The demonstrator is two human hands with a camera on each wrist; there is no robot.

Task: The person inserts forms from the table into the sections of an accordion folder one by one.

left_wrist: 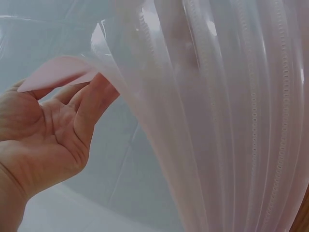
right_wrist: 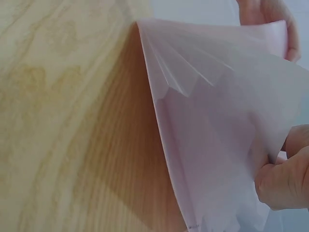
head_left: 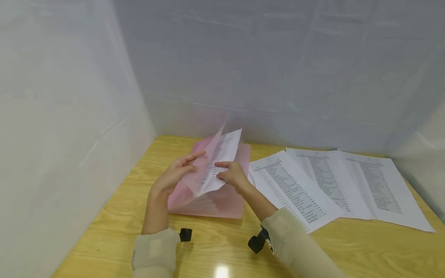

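A pink display book with clear pleated sleeves (left_wrist: 231,125) lies partly opened on the table, its pink cover (head_left: 198,175) raised. My left hand (head_left: 176,172) holds this cover and the leaves near their edge; in the left wrist view the left hand (left_wrist: 48,125) has the pink flap between thumb and fingers. A printed white sheet (head_left: 227,144) stands tilted between the leaves. With thumb and index finger, my right hand (head_left: 232,174) pinches the sheet's right edge. In the right wrist view, the right hand (right_wrist: 287,176) is at lower right; its other fingers are partly hidden.
Several printed sheets (head_left: 292,185) lie fanned and overlapping to the right of the display book on the wooden table (head_left: 212,239). Pale sheeting walls (head_left: 278,77) rise behind and on both sides. A small black wrist camera (head_left: 256,243) sits at each cuff.
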